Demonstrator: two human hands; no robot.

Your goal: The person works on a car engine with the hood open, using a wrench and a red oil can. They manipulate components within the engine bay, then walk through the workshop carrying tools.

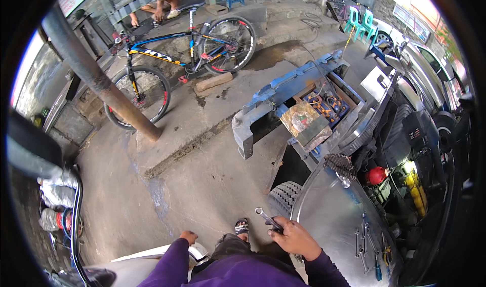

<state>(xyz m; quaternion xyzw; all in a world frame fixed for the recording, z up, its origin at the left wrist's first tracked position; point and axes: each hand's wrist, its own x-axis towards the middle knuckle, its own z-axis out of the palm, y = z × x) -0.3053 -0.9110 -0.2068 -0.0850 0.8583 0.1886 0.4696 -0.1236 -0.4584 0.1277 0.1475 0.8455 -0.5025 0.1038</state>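
Observation:
In my right hand (296, 238) a metal wrench (261, 213) is gripped, its ring end sticking out past the fingers. That hand is over the floor, just left of the vehicle's grey fender (324, 211). My left hand (189, 237) hangs low near a white curved panel (198, 252); its fingers are too small and turned away to read. On the fender lie several wrenches (362, 239), a blue-handled screwdriver (378, 268) and pliers (387, 256). A dark crumpled cloth (340, 165) rests farther up the fender.
The open engine bay holds a red round part (376, 175) and a lit yellow cylinder (415, 188). Ahead are a blue metal frame (288, 87) and a tool tray (329, 105). A bicycle (167, 55) stands beyond a slanted post (109, 92). Another person (159, 3) crouches at the back.

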